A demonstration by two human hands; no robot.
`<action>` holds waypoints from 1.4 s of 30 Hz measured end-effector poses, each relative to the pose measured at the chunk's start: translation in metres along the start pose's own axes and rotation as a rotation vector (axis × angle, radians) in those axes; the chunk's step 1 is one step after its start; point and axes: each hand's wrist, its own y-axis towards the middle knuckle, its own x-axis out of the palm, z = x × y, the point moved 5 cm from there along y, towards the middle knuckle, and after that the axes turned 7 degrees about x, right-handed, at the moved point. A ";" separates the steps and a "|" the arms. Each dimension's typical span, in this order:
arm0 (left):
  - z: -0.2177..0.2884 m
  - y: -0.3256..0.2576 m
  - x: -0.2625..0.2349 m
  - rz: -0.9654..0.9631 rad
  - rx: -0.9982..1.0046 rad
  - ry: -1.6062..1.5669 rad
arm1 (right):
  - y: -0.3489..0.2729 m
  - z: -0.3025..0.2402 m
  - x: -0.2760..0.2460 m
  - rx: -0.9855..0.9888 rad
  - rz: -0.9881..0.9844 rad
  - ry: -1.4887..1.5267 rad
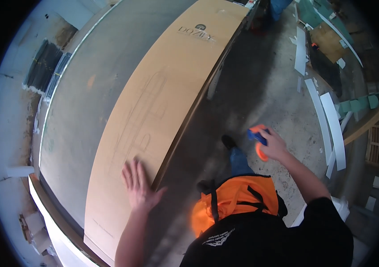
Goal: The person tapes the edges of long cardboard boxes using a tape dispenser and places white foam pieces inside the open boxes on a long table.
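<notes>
A long, flat brown cardboard box (171, 80) with printed line drawings lies along the edge of the big grey table. My left hand (139, 184) rests flat on its near part by the right edge, fingers stretched out and thumb spread. Off to the right, over the floor and apart from the box, my right hand (273, 144) grips an orange-and-blue hand tool (258, 133). The tool looks like a tape dispenser, and its lower part shows a round orange piece. My fingers hide some of its body.
The grey table (91, 84) stretches left of the box. White strips (333, 129), green pieces (361, 104) and brown board (330, 42) lie on the floor at right. A dark stack (43, 64) stands by the left wall. Another person's blue-clad leg (280, 8) shows at the top.
</notes>
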 end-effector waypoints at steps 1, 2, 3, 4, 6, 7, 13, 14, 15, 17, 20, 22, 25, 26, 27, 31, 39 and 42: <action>-0.015 -0.019 0.003 0.009 -0.010 -0.001 | -0.013 0.012 0.003 -0.011 0.004 -0.006; -0.027 -0.043 0.006 0.053 0.087 0.000 | -0.032 0.017 0.006 0.094 -0.061 0.109; -0.030 -0.061 0.001 0.091 0.187 0.000 | -0.052 0.012 0.008 0.205 -0.129 0.223; -0.032 -0.068 0.004 0.117 0.250 -0.010 | -0.067 -0.013 0.011 0.068 -0.082 0.213; -0.033 -0.072 0.007 0.153 0.281 -0.021 | -0.080 -0.102 0.001 -0.220 0.013 0.310; -0.034 -0.076 0.008 0.152 0.270 -0.018 | -0.084 -0.155 -0.011 -0.347 0.033 0.350; -0.033 -0.085 0.006 0.263 0.289 -0.049 | -0.067 -0.408 -0.062 -0.786 0.105 0.053; -0.035 -0.083 0.006 0.259 0.277 -0.056 | -0.059 -0.429 -0.062 -0.790 0.091 0.048; -0.035 -0.082 0.007 0.273 0.296 -0.060 | -0.049 -0.443 -0.048 -0.712 -0.070 -0.115; -0.036 -0.089 0.008 0.255 0.292 -0.081 | -0.054 -0.440 -0.019 -0.632 -0.273 -0.280; -0.040 -0.087 0.006 0.257 0.286 -0.062 | -0.070 -0.403 -0.019 -0.717 -0.115 -0.207; -0.046 -0.092 0.009 0.257 0.267 -0.065 | -0.098 -0.356 -0.012 -0.789 -0.115 -0.157; -0.046 -0.089 0.011 0.206 0.262 -0.082 | -0.110 -0.298 0.020 -0.567 -0.263 -0.328; -0.048 -0.089 0.013 0.194 0.258 -0.086 | -0.110 -0.291 0.032 -0.508 -0.312 -0.356; -0.047 -0.087 0.014 0.205 0.263 -0.091 | -0.107 -0.294 0.038 -0.585 -0.139 -0.286; -0.043 -0.085 0.015 0.225 0.284 -0.091 | -0.086 -0.338 0.076 -0.607 -0.198 -0.437; -0.061 -0.110 0.001 0.240 0.253 -0.156 | -0.139 -0.287 0.104 -0.421 0.029 -0.301; -0.098 -0.176 -0.003 0.109 0.059 -0.184 | -0.179 -0.225 0.125 -0.258 0.022 -0.248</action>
